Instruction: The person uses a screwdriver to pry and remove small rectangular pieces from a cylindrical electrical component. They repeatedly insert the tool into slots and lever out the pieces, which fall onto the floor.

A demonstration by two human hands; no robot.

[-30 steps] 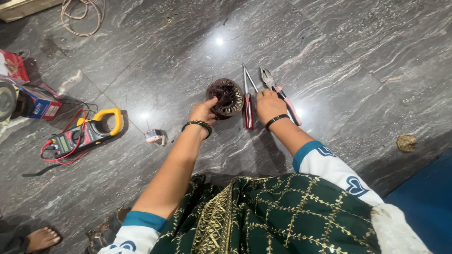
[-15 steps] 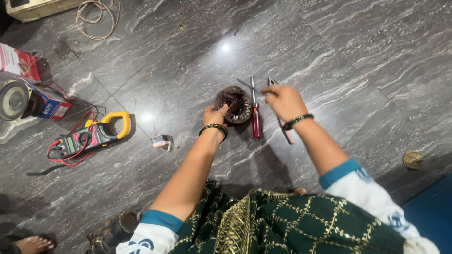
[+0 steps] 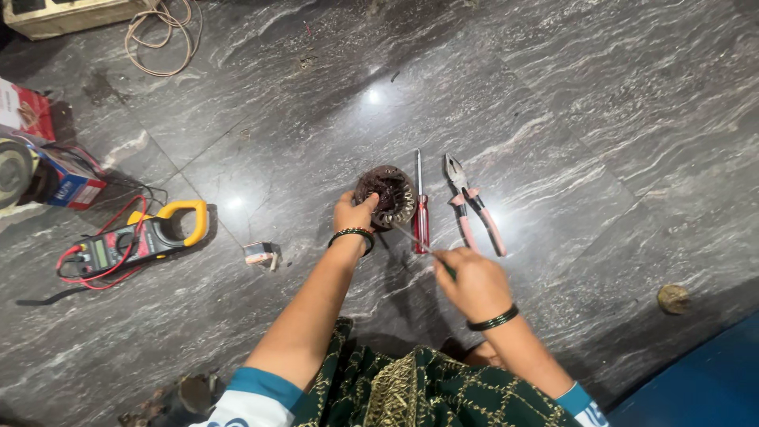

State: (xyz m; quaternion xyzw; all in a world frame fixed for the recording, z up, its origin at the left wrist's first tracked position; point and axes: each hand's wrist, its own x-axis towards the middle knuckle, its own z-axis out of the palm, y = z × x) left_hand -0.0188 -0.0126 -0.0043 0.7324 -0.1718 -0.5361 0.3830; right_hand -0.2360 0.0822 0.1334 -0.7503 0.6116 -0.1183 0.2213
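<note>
A: Left to right, what lies on the floor?

B: A clamp meter with red leads at far left, then a small clip-like bit; I can't make out what it is. Then the stator, a round dark wound core, lying flat about mid-floor. Just right of it a red screwdriver, then pliers with pink handles.

A: And the hands?

B: The left hand is clenched on the stator's near-left rim, thumb over the edge, holding it steady. The right hand is closed around a thin tool, likely a pick or slim driver. Only its shaft shows, and faintly.

A: Which way does that tool point?

B: Its long axis runs diagonally, from the right hand up and to the left, with the tip aimed at the stator's near edge. The tip looks just short of the core, though I can't tell whether it touches.

A: What step is this, by your reading?

B: Bringing the tool in to work at the windings or slots. The next move, I'd judge, calls for a firm left-hand hold and a careful, shallow entry of the tip, so it doesn't slip across the copper.

A: The screwdriver and pliers?

B: Both lie untouched, roughly parallel, tips pointing away from the person.
</note>
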